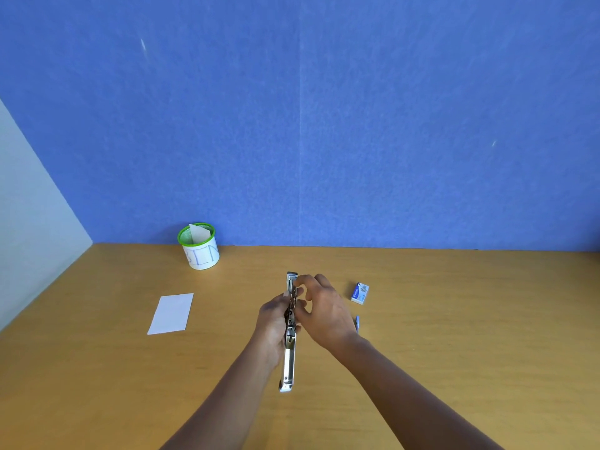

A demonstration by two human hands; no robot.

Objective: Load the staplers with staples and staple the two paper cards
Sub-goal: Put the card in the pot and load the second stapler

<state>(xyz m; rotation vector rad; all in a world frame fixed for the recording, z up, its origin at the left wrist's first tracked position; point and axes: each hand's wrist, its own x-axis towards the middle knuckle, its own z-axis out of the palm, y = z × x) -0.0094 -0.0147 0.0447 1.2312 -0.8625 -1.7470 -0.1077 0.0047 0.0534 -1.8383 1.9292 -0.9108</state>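
A metal stapler (288, 362) is swung fully open in a long line above the middle of the wooden desk (454, 336). My left hand (272, 323) grips it around its middle from the left. My right hand (321, 311) is at the far half, fingertips pinching at the staple channel; what they pinch is too small to see. A small blue staple box (360, 293) lies to the right. A white paper card (171, 313) lies flat to the left. A blue object (357, 323) peeks out behind my right wrist, mostly hidden.
A white cup with a green rim (198, 246), labelled in blue letters and holding a slip of paper, stands at the back left against the blue wall. A pale side wall (32, 238) borders the desk on the left.
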